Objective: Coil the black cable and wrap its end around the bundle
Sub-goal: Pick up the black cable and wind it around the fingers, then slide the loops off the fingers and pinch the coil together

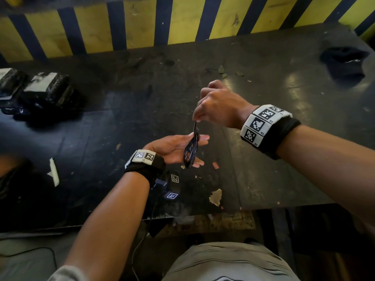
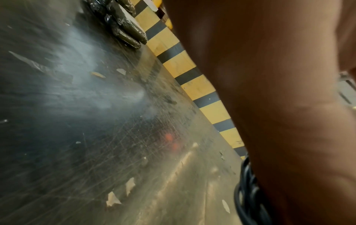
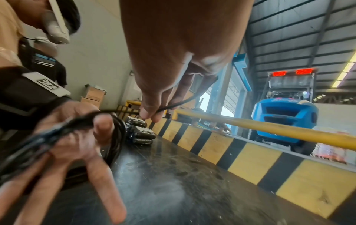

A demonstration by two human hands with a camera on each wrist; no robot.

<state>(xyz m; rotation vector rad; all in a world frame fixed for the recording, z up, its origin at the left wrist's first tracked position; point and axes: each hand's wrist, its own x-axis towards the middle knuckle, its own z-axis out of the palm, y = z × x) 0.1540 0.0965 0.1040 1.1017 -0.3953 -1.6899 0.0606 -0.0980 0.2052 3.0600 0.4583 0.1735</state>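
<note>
A black cable (image 1: 190,152) is wound in several loops around the straight fingers of my left hand (image 1: 176,147), which lies palm up above the dark table (image 1: 121,118). Its free end rises from the coil to my right hand (image 1: 197,118), which hovers just above and pinches the strand between thumb and fingertips. In the right wrist view the strand (image 3: 173,105) runs taut from my right hand (image 3: 152,115) to the blurred coil (image 3: 63,130) on the left hand (image 3: 77,144). The left wrist view catches only an edge of the coil (image 2: 248,190) under the hand (image 2: 279,106).
Black wrapped packages (image 1: 46,88) sit at the table's far left and a dark cloth (image 1: 343,63) at the far right. A yellow-and-black striped barrier (image 1: 142,27) borders the back edge. A white scrap (image 1: 53,173) lies front left. A blue forklift (image 3: 285,115) stands beyond the barrier.
</note>
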